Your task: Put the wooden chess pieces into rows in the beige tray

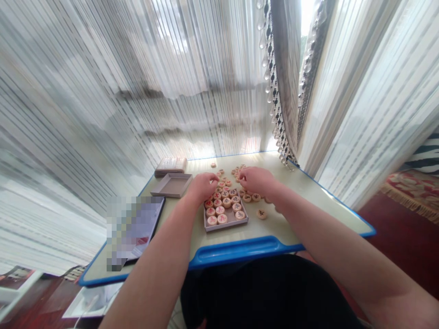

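At table (236, 251) centre: shallow box (226, 225), about three-quarters packed with wooden discs (222, 210) in rows, red and dark characters face up. Front rows full, far rows hidden under the hands.

Left hand (202, 186): at the box's 11 o'clock corner, palm down, fingers curled onto the discs there. Fingertips hidden, so can't tell if it's pinched on one or just resting.

Right hand (257, 180): at the box's 1 o'clock, knuckles up, fingers bent into the loose discs (236, 172) beyond the box. Probably gripping one, but the view is too small to confirm.

Around the box:
- stray disc (261, 214) at 3 o'clock, just beside the box, and a few more by the right wrist
- lone disc (213, 164) at 12 o'clock near the far edge
- empty lid (171, 185) at 10 o'clock, with a closed case (170, 166) behind it
- tablet (137, 228) at 8 o'clock, near the rim
- curtain (137, 91) and bead trim (277, 114) hanging right behind the table

Risks, as judged:
- The right forearm lies over the strays. A sweep would knock them off the 4 o'clock edge, where the rim looks low.
- Discs are round and would roll if tipped on edge.
- A wrist nudging the box would shift the packed rows.
- Both hands are crowded at the far side, so a bump could flip seated discs.
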A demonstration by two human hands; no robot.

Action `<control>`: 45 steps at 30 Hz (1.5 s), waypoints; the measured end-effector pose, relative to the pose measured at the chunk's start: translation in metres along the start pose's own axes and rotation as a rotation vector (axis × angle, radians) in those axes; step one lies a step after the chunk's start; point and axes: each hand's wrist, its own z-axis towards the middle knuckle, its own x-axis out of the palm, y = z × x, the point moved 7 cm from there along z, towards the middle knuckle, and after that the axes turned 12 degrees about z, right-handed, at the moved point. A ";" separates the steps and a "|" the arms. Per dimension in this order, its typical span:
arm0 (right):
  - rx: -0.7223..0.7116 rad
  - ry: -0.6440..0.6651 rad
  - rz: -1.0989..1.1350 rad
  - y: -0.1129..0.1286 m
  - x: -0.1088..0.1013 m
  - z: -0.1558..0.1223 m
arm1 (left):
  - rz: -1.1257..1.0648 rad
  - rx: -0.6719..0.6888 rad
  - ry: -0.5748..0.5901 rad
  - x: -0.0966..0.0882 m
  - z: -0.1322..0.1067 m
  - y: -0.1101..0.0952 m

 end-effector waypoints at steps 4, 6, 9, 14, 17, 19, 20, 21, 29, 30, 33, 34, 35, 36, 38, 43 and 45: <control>0.110 0.095 -0.042 -0.011 0.005 0.001 | -0.005 -0.001 0.014 0.002 0.000 0.001; 0.140 0.143 -0.052 -0.013 0.008 0.000 | -0.003 0.002 0.018 0.002 0.000 0.000; 0.150 0.161 -0.061 -0.013 0.009 -0.001 | 0.008 -0.001 0.028 0.002 0.000 0.000; 0.124 0.175 -0.057 -0.010 0.010 -0.001 | 0.024 -0.003 0.039 0.003 -0.001 -0.001; 0.113 0.185 -0.048 -0.010 0.011 0.000 | 0.024 -0.001 0.048 0.004 -0.001 0.000; 0.110 0.185 -0.041 -0.012 0.012 0.001 | 0.025 0.002 0.055 0.005 -0.001 0.000; 0.111 0.186 -0.036 -0.013 0.012 0.001 | 0.026 0.004 0.058 0.005 -0.001 0.000; 0.116 0.187 -0.029 -0.014 0.013 0.002 | 0.029 0.006 0.059 0.005 0.000 0.000; 0.102 0.137 -0.009 -0.013 0.011 0.004 | 0.074 0.006 0.095 0.013 0.002 0.004; 0.080 0.134 0.000 -0.011 0.010 0.003 | 0.073 0.008 0.088 0.014 0.003 0.005; 0.025 0.149 0.013 -0.002 0.008 0.000 | 0.057 -0.009 0.085 0.018 0.006 0.010; 0.016 0.161 0.012 0.001 0.007 -0.001 | 0.055 -0.021 0.093 0.020 0.006 0.012; 0.010 0.180 0.010 0.003 0.007 -0.002 | 0.055 -0.036 0.101 0.021 0.007 0.015; 0.007 0.204 0.009 0.004 0.008 -0.004 | 0.054 -0.051 0.109 0.022 0.007 0.016; 0.006 0.247 0.007 0.007 0.009 -0.006 | 0.040 -0.077 0.129 0.022 0.007 0.018; 0.021 0.254 -0.011 0.008 0.009 -0.009 | -0.026 -0.104 0.147 0.018 0.004 0.017; 0.015 0.265 -0.010 0.009 0.009 -0.010 | -0.026 -0.102 0.140 0.016 0.003 0.016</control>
